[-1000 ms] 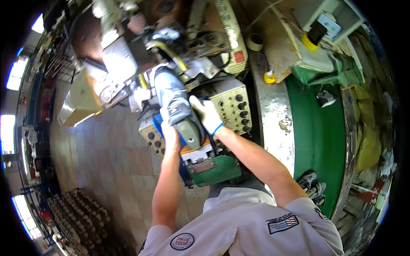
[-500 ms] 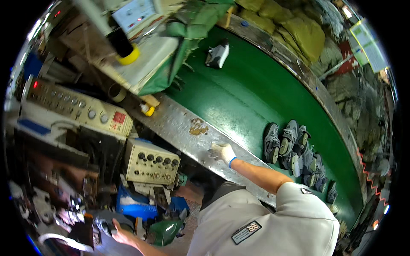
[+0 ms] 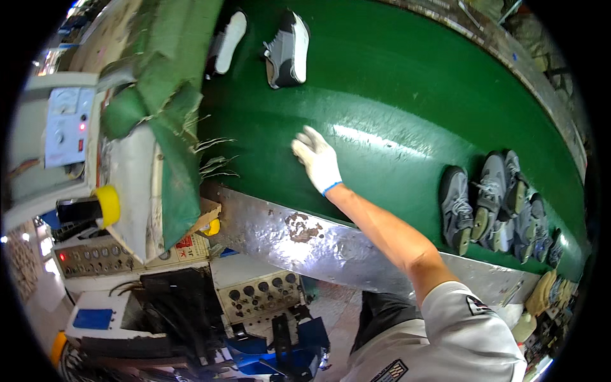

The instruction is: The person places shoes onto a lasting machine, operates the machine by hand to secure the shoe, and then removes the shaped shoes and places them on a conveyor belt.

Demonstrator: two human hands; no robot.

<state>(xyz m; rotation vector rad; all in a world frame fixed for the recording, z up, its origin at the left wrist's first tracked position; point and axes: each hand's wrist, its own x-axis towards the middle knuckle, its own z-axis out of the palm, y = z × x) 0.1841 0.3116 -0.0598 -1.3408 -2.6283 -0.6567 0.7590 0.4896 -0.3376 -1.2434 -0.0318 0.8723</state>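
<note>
Grey-and-white shoe with black ends (image 3: 290, 53) lies beyond the fingers of the white-gloved right hand (image 3: 321, 164), apart from them. They are slightly spread over the smooth green surface (image 3: 388, 95).

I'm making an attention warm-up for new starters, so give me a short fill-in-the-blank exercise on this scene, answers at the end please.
1. The right hand wears a white glove with a ____ rim at the wrist.
2. Near the top of the picture, the number of upper shoes is ____.
3. The long surface under the shoes is coloured ____.
4. The larger shoe group lies toward the picture's ____ side.

Missing words: blue; two; green; right.
</note>
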